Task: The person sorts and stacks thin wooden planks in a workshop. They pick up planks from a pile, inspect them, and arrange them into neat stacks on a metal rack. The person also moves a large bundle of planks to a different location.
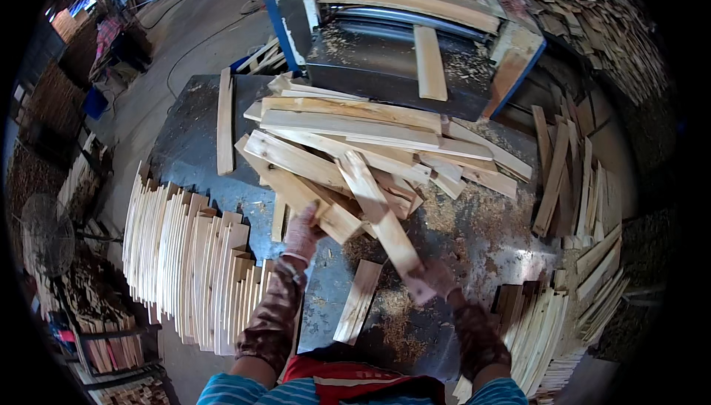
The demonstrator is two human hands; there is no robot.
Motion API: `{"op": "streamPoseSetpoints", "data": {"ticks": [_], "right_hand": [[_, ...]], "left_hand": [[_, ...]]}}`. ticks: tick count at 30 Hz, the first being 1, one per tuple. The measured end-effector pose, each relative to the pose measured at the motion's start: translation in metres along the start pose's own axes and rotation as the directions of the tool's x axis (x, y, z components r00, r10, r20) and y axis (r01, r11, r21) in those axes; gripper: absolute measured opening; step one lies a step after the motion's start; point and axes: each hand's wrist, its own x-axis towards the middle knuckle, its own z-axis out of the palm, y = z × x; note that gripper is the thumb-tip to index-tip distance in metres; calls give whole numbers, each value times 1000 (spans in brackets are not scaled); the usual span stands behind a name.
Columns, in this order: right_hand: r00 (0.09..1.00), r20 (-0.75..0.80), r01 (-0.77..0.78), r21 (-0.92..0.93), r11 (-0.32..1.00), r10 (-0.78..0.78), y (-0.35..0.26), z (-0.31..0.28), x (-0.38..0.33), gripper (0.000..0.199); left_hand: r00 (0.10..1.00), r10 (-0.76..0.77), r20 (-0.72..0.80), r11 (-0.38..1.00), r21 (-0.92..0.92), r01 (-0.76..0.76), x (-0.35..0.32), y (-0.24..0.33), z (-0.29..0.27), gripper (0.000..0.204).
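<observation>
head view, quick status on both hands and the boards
Right hand gripping long board by near end; left hand on slanted board, grip unclear; short board loose on table; board pile beyond hands.

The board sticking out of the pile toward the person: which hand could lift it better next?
Right hand, probably: it grips that board by its near end. The left hand is on another board.

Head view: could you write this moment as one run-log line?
Left grip: touching pale board | Right grip: holding plank by near end | Blue-sided machine: slat at opening
</observation>
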Motion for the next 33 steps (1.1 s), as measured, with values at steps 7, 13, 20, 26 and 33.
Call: {"op": "streamPoseSetpoints", "data": {"ticks": [7, 13, 20, 26, 33], "right_hand": [[986, -130, 78, 914, 398, 104, 25, 77, -131, 40], [921, -389, 309, 773, 555, 30, 25, 114, -173, 29], [944, -325, 265, 849, 458, 56, 6, 104, -203, 25], [811, -254, 572, 160, 804, -526, -60, 33, -174, 24], [707, -465, 706, 504, 497, -532, -321, -21, -56, 34]], "left_hand": [[988, 27, 150, 991, -134, -7, -100, 66, -20, 47], [974, -189, 124, 980, 82, 180, -188, -27, -51, 60], [978, -186, 95, 972, -126, 197, -231, -90, -97, 53], [983, -174, 59, 932, -311, 184, -239, -80, -108, 54], [979, -182, 90, 911, -359, 203, -248, -72, -110, 56]]}}
